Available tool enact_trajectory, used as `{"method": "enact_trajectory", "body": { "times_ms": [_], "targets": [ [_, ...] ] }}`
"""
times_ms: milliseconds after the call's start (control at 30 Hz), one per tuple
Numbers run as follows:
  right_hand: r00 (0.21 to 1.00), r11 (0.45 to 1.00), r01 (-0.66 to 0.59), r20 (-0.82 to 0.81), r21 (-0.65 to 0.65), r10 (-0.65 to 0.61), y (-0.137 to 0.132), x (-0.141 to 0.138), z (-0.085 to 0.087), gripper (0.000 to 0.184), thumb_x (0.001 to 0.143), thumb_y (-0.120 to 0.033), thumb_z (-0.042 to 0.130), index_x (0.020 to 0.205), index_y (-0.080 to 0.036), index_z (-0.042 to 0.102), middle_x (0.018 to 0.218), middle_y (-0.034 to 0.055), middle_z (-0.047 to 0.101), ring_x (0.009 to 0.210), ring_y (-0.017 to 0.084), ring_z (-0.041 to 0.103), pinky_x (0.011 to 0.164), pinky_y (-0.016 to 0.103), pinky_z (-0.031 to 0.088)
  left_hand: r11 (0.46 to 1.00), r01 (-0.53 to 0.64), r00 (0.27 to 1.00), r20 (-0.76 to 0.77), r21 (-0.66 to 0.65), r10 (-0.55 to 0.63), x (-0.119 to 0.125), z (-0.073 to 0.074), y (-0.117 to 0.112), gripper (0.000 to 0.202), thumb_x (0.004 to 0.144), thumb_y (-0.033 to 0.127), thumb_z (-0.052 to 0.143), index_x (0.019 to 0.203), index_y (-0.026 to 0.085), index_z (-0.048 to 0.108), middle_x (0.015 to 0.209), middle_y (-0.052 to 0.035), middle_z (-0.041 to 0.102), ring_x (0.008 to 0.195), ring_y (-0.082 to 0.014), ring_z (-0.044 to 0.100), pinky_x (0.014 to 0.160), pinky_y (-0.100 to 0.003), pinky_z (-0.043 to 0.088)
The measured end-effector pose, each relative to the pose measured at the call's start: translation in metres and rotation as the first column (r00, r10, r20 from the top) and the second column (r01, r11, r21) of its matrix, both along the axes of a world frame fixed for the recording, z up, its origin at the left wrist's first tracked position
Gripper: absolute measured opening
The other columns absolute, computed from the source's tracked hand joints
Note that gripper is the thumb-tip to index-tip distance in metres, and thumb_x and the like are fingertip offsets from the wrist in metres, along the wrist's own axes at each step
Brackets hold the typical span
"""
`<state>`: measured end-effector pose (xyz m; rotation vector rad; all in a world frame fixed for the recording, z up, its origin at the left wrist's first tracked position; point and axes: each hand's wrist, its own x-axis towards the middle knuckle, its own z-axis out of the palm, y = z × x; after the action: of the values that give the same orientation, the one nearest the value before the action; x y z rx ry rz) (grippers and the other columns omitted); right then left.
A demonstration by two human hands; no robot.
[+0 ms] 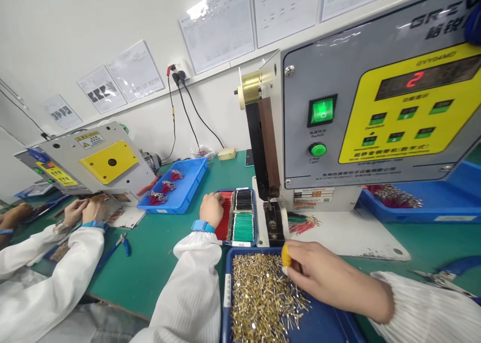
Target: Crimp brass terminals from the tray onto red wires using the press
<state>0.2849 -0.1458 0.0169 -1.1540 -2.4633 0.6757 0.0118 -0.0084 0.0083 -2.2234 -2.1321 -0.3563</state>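
My left hand [211, 210], with a blue band on its wrist, rests at the edge of a wire tray [256, 233]. Its fingers are curled at the red wires [227, 213]; whatever they grip is hidden. Black wires [244, 200] and green wires [243, 228] fill the other compartments. My right hand [315, 275] wears a yellow finger cot [286, 255]. Its thumb and forefinger are closed together above a blue tray [326, 320] of small gold-coloured metal terminals [259, 298], and anything between them is too small to make out.
A grey terminal machine [323, 157] showing a red 2 stands ahead, with finished wires [304, 224] by its base. Pliers [447, 278] lie at the right. At the left, a co-worker's hands [88, 210] are at another machine [108, 157], beside a blue tray [191, 190] with wire bundles.
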Motion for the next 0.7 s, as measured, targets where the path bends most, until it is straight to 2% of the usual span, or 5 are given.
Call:
{"method": "enact_trajectory", "body": {
  "times_ms": [100,200,400,533,700],
  "targets": [
    [0.999,0.999,0.037,-0.011,0.008,-0.037,-0.001,-0.001,-0.002,0.011,0.082,-0.009,0.046,0.075,-0.017,0.05,0.072,0.0011,0.056,0.062,0.013,0.051,0.058,0.026,0.034,0.999,0.004,1.0,0.016,0.032,-0.004,0.009,0.003,-0.003,0.021,0.091,0.011,0.044,0.089,0.017,0.064,0.094,-0.0076,0.065,0.091,-0.0214,0.055,0.078,-0.03,0.039],
    [0.998,0.998,0.059,-0.014,0.028,-0.058,0.0,-0.002,-0.003,0.013,0.076,-0.004,0.047,0.072,-0.017,0.049,0.068,0.0001,0.056,0.059,0.012,0.05,0.057,0.025,0.033,0.995,0.092,0.994,0.048,0.045,-0.094,0.023,0.004,-0.009,0.023,0.092,0.013,0.045,0.098,0.019,0.066,0.098,-0.0067,0.066,0.094,-0.0215,0.055,0.081,-0.03,0.04],
    [0.998,0.999,0.054,-0.01,0.0,-0.054,0.003,-0.003,-0.003,0.011,0.089,-0.016,0.052,0.079,-0.015,0.056,0.078,0.0034,0.061,0.066,0.014,0.055,0.06,0.025,0.038,0.959,0.282,0.958,0.052,-0.029,-0.281,0.049,0.005,-0.023,0.026,0.089,0.013,0.047,0.086,0.019,0.073,0.091,-0.0092,0.066,0.091,-0.0231,0.056,0.086,-0.034,0.041],
    [0.999,1.0,0.01,-0.033,-0.02,-0.011,0.006,-0.004,-0.006,0.011,0.09,-0.018,0.055,0.084,-0.016,0.064,0.083,0.0039,0.062,0.075,0.016,0.059,0.067,0.026,0.042,0.942,0.317,0.949,0.044,-0.109,-0.314,0.053,0.006,-0.025,0.021,0.083,0.011,0.053,0.077,0.018,0.073,0.088,-0.0093,0.065,0.089,-0.0232,0.057,0.086,-0.035,0.042],
    [0.995,0.988,0.094,-0.034,-0.123,-0.099,0.007,-0.005,-0.006,0.004,0.084,-0.016,0.064,0.08,-0.017,0.062,0.071,-0.0011,0.062,0.065,0.013,0.057,0.058,0.023,0.038,0.942,0.301,0.954,0.047,-0.145,-0.298,0.051,0.005,-0.025,0.021,0.084,0.011,0.05,0.08,0.018,0.07,0.087,-0.0089,0.064,0.088,-0.0228,0.058,0.082,-0.034,0.043]
  ]
}}
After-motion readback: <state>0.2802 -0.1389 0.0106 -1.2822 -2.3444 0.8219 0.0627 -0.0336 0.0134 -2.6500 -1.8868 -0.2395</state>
